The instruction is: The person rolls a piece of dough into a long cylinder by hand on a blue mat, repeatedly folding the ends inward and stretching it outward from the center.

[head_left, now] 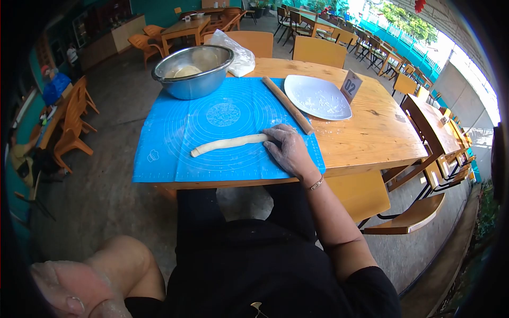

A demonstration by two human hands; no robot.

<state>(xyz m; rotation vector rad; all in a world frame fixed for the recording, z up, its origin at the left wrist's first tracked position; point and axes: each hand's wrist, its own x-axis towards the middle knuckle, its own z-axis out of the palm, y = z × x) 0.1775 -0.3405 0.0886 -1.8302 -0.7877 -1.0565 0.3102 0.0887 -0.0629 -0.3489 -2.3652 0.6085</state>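
Observation:
A pale rope of dough lies across the blue silicone baking mat, which is printed with circles. My right hand, dusted with flour, is around the rope's right end, fingers on the far side and thumb on the near side. At the lower left, close to the camera, my left hand is raised away from the table. Its fingers are partly cut off by the dark frame edge, and nothing shows in it. A wooden rolling pin lies slanted on the mat's right part, beyond my right hand.
At the mat's far left corner stands a metal bowl with dough inside. A plastic bag of white powder sits behind it. To the right are a floury white plate and a "02" table sign on the wooden table.

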